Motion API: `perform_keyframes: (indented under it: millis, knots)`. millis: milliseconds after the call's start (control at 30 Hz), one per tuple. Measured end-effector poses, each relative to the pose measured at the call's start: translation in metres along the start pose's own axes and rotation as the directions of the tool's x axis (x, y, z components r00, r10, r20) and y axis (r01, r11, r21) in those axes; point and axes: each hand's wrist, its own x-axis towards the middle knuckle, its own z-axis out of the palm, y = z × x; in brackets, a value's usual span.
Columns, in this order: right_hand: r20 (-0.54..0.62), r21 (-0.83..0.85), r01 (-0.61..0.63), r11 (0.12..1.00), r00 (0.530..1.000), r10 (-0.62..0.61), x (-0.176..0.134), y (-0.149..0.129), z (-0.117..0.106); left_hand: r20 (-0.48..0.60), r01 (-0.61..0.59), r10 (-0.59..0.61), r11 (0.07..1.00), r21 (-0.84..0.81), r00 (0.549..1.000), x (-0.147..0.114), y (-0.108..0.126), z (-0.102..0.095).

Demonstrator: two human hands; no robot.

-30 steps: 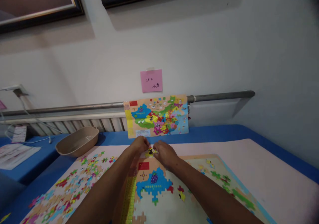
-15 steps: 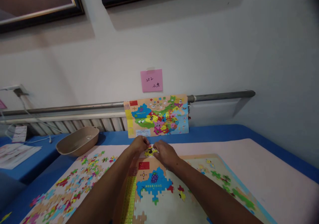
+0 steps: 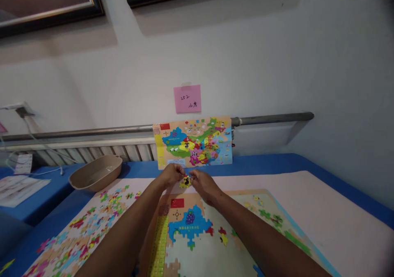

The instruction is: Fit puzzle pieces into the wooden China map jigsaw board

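Observation:
My left hand [image 3: 172, 175] and my right hand [image 3: 204, 185] are raised close together above the far edge of the puzzle board [image 3: 215, 264]. Pinched between their fingertips is a small cluster of yellow puzzle pieces [image 3: 186, 182] with a black animal printed on it and a touch of red at the top. The fingers of both hands are closed on its two sides. Below, on the board, lies a joined blue section [image 3: 193, 223] with a grape picture. A loose red and yellow piece group [image 3: 223, 238] rests to its right.
Loose puzzle pieces [image 3: 89, 227] spread over the pink sheet [image 3: 295, 182] on the left. A beige basin [image 3: 97, 173] stands behind them. The printed reference map [image 3: 193, 143] leans upright at the back against the pipe [image 3: 277, 117]. Green pieces [image 3: 271, 216] lie on the board's right side.
Both hands have lifted slightly with the yellow cluster, and its animal picture now shows more fully between the fingertips. The surroundings have shifted only slightly with the camera.

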Motion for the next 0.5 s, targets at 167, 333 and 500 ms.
perform_keyframes:
  millis: [167, 333, 500]
  knots:
    - [0.002, 0.059, -0.057, 0.997, 0.998, 0.057, 0.004, 0.006, 0.004, 0.005, 0.024, -0.024, 1.0, 0.01, 1.0, -0.002, 0.001, 0.001]
    - [0.001, 0.113, -0.081, 0.99, 0.997, 0.082, 0.006, 0.01, 0.007, -0.012, 0.005, -0.005, 1.0, -0.005, 1.0, -0.005, 0.003, 0.0]
    - [-0.014, 0.179, -0.081, 0.98, 0.996, 0.085, 0.007, 0.008, 0.008, -0.049, -0.055, 0.053, 0.998, -0.035, 0.997, -0.012, 0.012, -0.005]
